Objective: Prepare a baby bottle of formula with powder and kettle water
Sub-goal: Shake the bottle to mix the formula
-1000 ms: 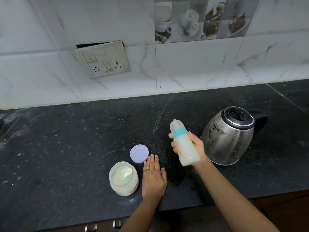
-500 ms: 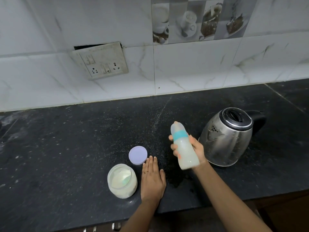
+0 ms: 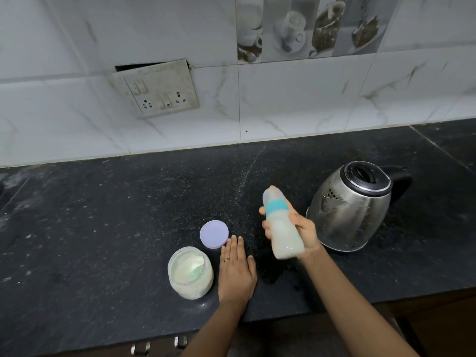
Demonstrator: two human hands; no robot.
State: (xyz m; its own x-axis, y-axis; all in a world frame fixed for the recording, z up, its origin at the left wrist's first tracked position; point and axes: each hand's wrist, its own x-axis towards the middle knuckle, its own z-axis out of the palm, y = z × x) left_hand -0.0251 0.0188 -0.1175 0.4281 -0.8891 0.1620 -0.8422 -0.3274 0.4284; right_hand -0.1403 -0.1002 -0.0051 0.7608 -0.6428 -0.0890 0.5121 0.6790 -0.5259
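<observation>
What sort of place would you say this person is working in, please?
Most likely a home kitchen: a dark stone countertop under a tiled wall, a steel electric kettle standing on it, and a switch-and-socket plate set in the tiles.

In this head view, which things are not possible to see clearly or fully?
- Water level in the kettle: head view, its shut lid and steel wall hide it.
- Marks on the bottle: head view, blurred; the right hand covers one side.
- Greenish piece in the powder jar: head view, half buried, too unclear to name.
- Cabinet handles: head view, cut off by the bottom edge.
</observation>
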